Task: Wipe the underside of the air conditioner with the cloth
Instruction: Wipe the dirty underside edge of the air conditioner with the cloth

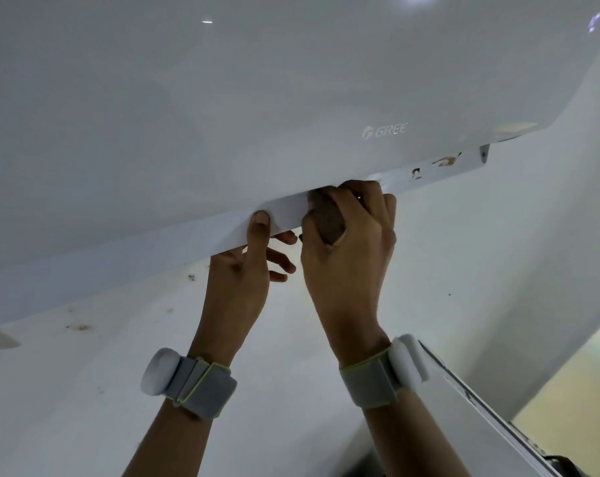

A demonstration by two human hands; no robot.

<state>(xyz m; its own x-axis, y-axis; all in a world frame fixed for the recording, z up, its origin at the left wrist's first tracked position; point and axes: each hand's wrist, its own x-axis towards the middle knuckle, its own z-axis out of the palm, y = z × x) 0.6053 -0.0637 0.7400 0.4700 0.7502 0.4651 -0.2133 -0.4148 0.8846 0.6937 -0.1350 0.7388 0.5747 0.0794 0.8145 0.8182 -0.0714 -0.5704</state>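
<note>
A white wall-mounted air conditioner (257, 98) fills the upper part of the view, with a narrow white flap (188, 235) along its lower edge. My left hand (247, 266) pinches that flap, thumb on its front face and fingers behind it. My right hand (353, 249) is closed on a bunched brown cloth (328, 222) and presses it up against the lower edge, just right of my left hand. Most of the cloth is hidden inside my fist. The underside itself is out of sight behind the flap.
Brown stains mark the right end of the flap (443, 161) and the white wall (78, 327) below the unit. A white-framed panel edge (481, 390) slants across the lower right. Both wrists wear grey bands with white pods.
</note>
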